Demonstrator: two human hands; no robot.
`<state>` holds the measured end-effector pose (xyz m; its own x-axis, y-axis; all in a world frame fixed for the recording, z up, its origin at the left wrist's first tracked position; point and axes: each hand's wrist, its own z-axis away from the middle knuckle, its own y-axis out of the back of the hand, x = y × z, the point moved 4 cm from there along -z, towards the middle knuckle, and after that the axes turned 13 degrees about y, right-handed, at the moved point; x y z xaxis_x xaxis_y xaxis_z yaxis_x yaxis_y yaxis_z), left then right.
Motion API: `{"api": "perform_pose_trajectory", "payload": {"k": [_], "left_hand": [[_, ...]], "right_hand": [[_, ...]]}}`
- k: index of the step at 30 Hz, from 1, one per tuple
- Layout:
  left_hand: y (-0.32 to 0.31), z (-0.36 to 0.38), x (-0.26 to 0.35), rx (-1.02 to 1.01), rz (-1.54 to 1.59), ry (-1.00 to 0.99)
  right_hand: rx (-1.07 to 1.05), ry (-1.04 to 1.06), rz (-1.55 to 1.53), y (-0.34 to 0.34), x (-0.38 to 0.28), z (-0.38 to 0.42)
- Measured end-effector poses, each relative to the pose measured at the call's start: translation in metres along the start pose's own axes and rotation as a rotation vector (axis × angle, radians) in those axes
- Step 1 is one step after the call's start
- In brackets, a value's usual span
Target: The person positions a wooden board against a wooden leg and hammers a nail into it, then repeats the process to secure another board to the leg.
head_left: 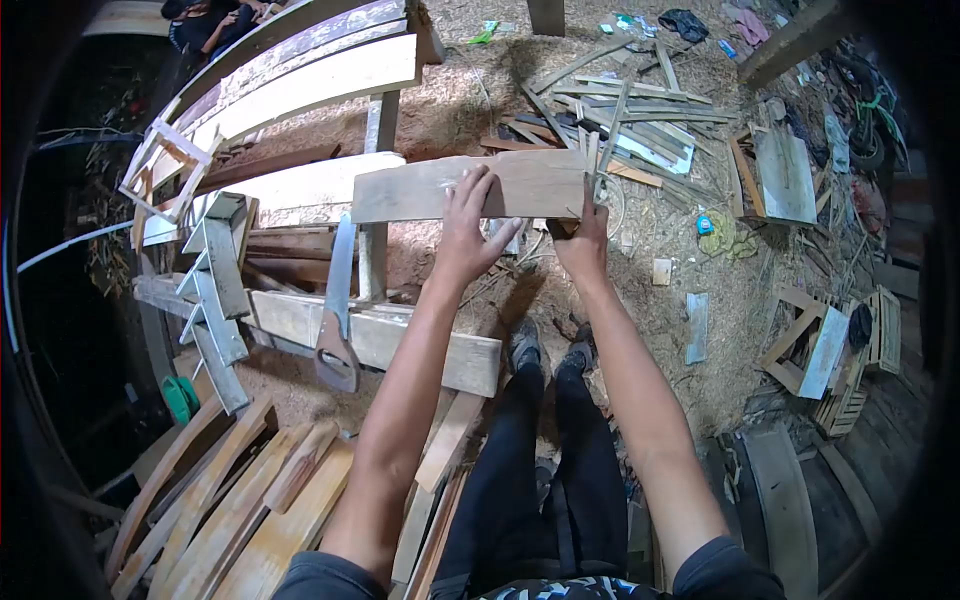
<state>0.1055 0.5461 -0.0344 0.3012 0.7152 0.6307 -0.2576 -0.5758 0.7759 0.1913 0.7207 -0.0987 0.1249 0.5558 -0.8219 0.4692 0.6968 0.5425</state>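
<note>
A flat wooden board lies across the view in front of me, its right part between my two hands. My left hand rests on the board's middle, fingers curled over its face and thumb stretched to the right. My right hand is closed at the board's right end, round a dark object that I cannot make out clearly. A handsaw with a brown handle hangs at the bench beam, left of my left forearm.
A wooden bench beam runs at the left, with metal angle pieces on it. Planks lie lower left. Scrap wood covers the floor ahead, near a tape measure. A person is at the upper left.
</note>
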Motion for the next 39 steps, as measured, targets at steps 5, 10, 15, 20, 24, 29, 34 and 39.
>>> {"api": "perform_pose_trajectory", "payload": {"k": [5, 10, 15, 20, 24, 29, 34, 39], "left_hand": [[0.009, -0.015, -0.006, -0.064, -0.023, 0.022], [0.018, -0.028, 0.008, -0.07, -0.14, 0.046], [0.019, -0.046, 0.027, 0.017, -0.178, -0.127], [0.009, -0.045, 0.03, -0.009, -0.106, -0.122], [0.01, -0.016, 0.026, 0.07, 0.019, -0.104], [0.01, 0.025, 0.025, 0.073, 0.097, 0.026], [-0.017, 0.081, 0.045, -0.023, 0.274, 0.168], [-0.084, 0.14, 0.084, -0.148, 0.402, 0.241]], "right_hand": [[-0.034, -0.075, 0.025, -0.001, 0.008, 0.006], [-0.063, -0.147, 0.062, 0.016, -0.012, 0.009], [-0.027, -0.166, 0.063, 0.024, -0.016, 0.013], [-0.053, -0.123, 0.027, 0.034, -0.021, 0.03], [0.087, 0.022, 0.042, 0.033, -0.007, 0.054], [0.165, -0.095, 0.069, 0.044, -0.012, 0.077], [0.148, -0.407, 0.077, 0.063, -0.007, 0.128], [0.139, -0.531, 0.181, 0.084, 0.045, 0.196]]}}
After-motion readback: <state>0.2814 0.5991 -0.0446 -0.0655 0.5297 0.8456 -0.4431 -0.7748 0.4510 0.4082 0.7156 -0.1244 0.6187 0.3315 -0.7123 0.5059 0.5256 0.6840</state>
